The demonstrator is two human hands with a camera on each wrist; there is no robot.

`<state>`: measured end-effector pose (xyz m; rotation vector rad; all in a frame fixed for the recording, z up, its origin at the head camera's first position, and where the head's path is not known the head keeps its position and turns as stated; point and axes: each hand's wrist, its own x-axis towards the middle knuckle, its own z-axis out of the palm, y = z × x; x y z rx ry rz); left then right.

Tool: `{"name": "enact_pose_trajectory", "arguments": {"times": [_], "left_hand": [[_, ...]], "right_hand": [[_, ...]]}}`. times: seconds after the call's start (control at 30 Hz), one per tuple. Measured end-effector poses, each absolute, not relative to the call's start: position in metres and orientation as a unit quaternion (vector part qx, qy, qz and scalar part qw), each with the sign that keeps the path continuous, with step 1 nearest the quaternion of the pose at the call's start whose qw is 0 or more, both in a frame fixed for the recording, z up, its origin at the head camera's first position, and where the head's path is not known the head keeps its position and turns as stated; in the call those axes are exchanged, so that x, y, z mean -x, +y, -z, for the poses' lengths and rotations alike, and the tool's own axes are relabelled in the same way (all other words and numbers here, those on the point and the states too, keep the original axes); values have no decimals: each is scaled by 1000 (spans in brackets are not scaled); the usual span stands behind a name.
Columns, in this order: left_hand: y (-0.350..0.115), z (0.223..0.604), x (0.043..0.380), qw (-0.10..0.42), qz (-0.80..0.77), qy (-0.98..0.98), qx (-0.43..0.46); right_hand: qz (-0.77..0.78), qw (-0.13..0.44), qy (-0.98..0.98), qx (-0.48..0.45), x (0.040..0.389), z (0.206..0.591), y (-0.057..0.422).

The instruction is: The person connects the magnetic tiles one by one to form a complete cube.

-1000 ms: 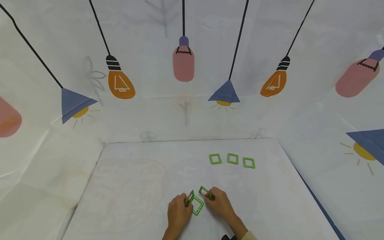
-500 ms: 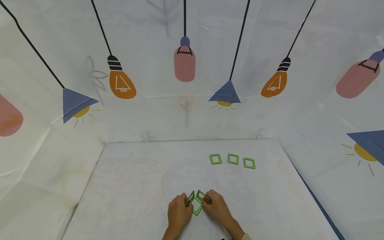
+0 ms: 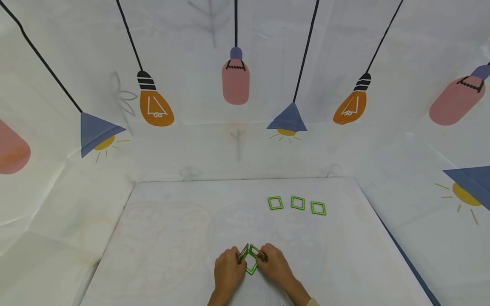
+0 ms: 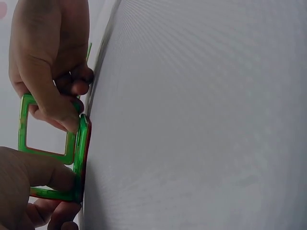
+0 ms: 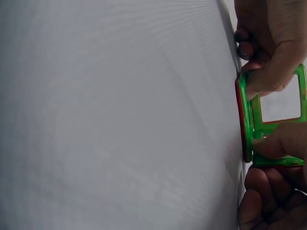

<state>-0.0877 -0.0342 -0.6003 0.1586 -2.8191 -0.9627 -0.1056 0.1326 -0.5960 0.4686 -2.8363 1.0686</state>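
Note:
In the head view, a green square magnetic tile point(image 3: 250, 272) lies flat near the front of the white table, between both hands. My left hand point(image 3: 227, 270) pinches a second green tile point(image 3: 243, 250) that stands upright along the flat one's far left edge. On the other side my right hand point(image 3: 275, 265) holds a third tile point(image 3: 258, 249) upright, tilted, at the far right edge. The two standing tiles come together at the far corner. In the left wrist view, my right thumb presses low on its tile point(image 4: 23, 124), right at the flat tile point(image 4: 85, 153).
Three more green tiles, a left one point(image 3: 269, 203), a middle one point(image 3: 292, 202) and a right one point(image 3: 311, 207), lie in a row farther back on the table point(image 3: 172, 238). A white wall sheet point(image 3: 183, 148) printed with lamps rises behind.
My right hand has moved left and slightly toward me, bringing its tile from apart up against the flat tile and the left standing one. My left hand has stayed in place.

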Motion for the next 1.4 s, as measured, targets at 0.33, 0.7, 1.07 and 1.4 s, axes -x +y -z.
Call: {"name": "enact_pose_trajectory", "arguments": {"times": [0.33, 0.7, 1.07, 1.4], "left_hand": [[-34, 600, 88, 91, 320, -942, -47], [-35, 600, 87, 106, 317, -941, -45], [-39, 600, 80, 63, 320, -945, -16], [-88, 585, 84, -133, 446, -872, 154]], "right_hand": [[-330, 29, -935, -129, 105, 594, 125], [-333, 44, -933, -127, 104, 593, 121], [-337, -9, -930, -148, 111, 588, 128], [-346, -50, -914, -205, 124, 590, 137]]}}
